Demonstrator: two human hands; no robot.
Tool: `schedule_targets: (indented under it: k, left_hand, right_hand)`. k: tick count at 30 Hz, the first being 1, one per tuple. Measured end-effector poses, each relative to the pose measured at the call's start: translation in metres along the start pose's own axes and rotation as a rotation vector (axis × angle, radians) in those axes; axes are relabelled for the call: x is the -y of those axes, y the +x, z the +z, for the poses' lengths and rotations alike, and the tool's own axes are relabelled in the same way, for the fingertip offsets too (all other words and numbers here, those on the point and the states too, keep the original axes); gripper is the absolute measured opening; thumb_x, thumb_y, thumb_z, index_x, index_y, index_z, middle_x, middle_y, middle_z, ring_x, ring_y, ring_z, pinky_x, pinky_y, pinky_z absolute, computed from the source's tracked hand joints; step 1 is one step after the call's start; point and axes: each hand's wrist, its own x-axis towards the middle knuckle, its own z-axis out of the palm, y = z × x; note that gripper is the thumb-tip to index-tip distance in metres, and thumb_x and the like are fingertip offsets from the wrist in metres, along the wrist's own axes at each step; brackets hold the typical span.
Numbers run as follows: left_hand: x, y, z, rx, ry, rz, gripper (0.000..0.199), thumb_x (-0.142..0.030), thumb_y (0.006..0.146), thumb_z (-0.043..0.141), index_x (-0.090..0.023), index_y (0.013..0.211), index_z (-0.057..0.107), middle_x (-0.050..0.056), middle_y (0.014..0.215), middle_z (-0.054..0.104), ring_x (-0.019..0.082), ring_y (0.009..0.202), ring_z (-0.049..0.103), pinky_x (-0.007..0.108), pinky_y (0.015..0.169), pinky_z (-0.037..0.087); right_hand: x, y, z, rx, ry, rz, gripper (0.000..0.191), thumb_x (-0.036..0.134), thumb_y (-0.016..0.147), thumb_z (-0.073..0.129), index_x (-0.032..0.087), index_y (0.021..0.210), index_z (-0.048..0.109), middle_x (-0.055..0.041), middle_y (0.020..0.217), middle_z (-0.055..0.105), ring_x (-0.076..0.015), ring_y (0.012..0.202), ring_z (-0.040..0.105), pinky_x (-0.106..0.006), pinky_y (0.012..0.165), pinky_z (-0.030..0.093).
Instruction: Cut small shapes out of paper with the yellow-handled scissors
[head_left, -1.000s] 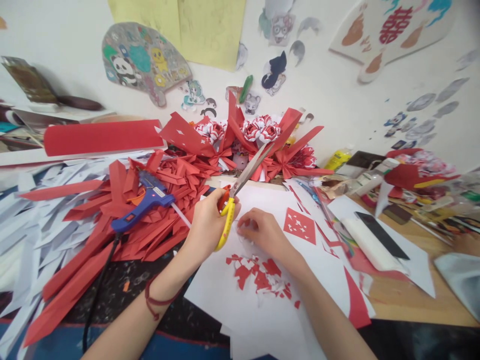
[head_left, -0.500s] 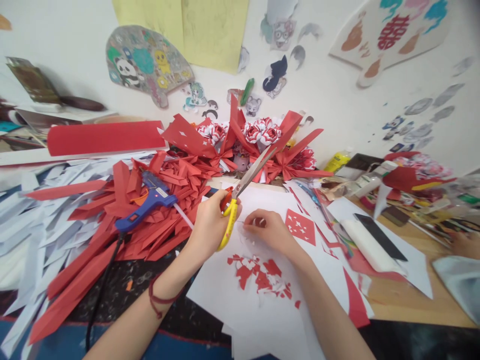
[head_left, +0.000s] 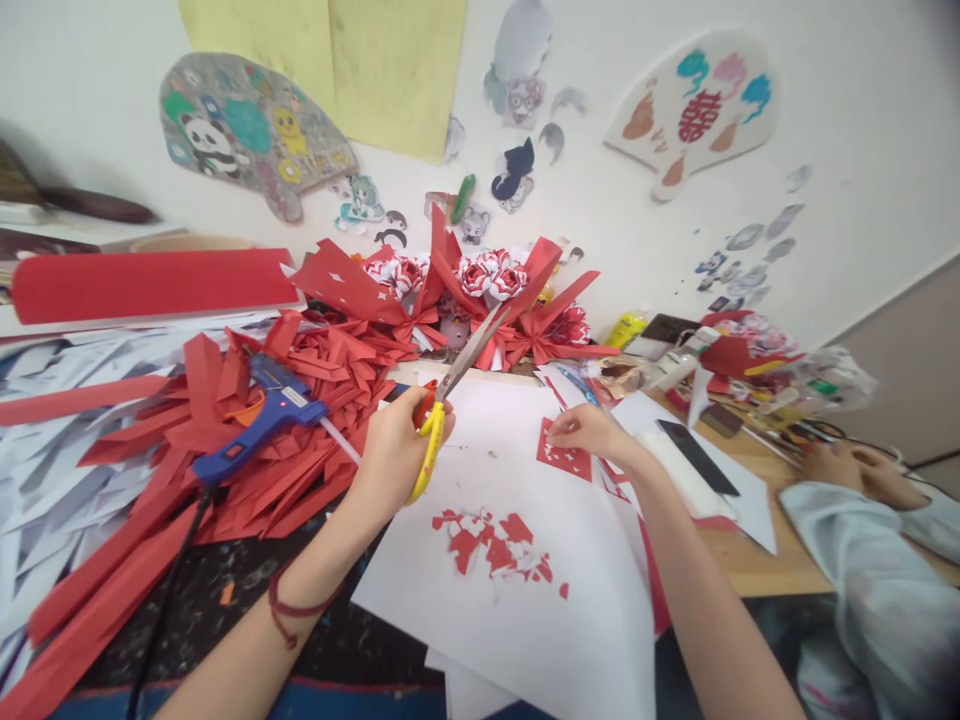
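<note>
My left hand [head_left: 397, 450] is closed round the yellow and orange handles of a pair of scissors [head_left: 466, 362]. Their metal blades point up and away, close together, above the white paper sheets [head_left: 495, 630]. My right hand [head_left: 592, 432] has its fingers bent and pinched at the upper edge of a red paper square [head_left: 564, 458] with small cut-out holes. That square lies on the right side of the white sheets; the fingers cover part of it. Red and white paper scraps [head_left: 495, 545] form a loose pile in front of both hands.
On the left, a blue glue gun [head_left: 262, 425] rests on folded red paper strips [head_left: 172, 500] beside white strips [head_left: 45, 480]. Paper flower bouquets [head_left: 487, 275] stand by the wall. A black phone [head_left: 697, 457] is at right, near another person's hands [head_left: 862, 470].
My right hand has moved right from the middle of the white sheet to the red paper square. The view has turned right, showing more of the other person. The scissors stay in my left hand.
</note>
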Motion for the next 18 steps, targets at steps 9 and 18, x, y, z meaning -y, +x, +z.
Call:
schedule_targets:
  k: [9, 18]
  left_hand:
    - [0.0, 0.002, 0.0, 0.005, 0.033, -0.009, 0.022, -0.039, 0.074, 0.059, -0.018, 0.08, 0.059, -0.003, 0.063, 0.054, 0.01, 0.055, 0.046, 0.02, 0.053, 0.033]
    - [-0.003, 0.001, -0.003, -0.074, -0.062, -0.027, 0.023, -0.039, 0.073, 0.062, -0.018, 0.081, 0.059, -0.003, 0.064, 0.056, 0.01, 0.057, 0.048, 0.02, 0.054, 0.035]
  right_hand:
    - [-0.003, 0.006, -0.001, -0.011, -0.043, -0.021, 0.016, 0.03, 0.066, 0.069, 0.016, 0.071, 0.076, -0.0044, 0.066, 0.072, -0.0151, 0.057, 0.061, -0.025, 0.058, 0.043]
    - [0.049, 0.015, 0.033, -0.12, -0.136, -0.329, 0.017, 0.023, 0.078, 0.061, 0.02, 0.092, 0.07, -0.003, 0.084, 0.071, -0.0143, 0.07, 0.061, -0.024, 0.066, 0.044]
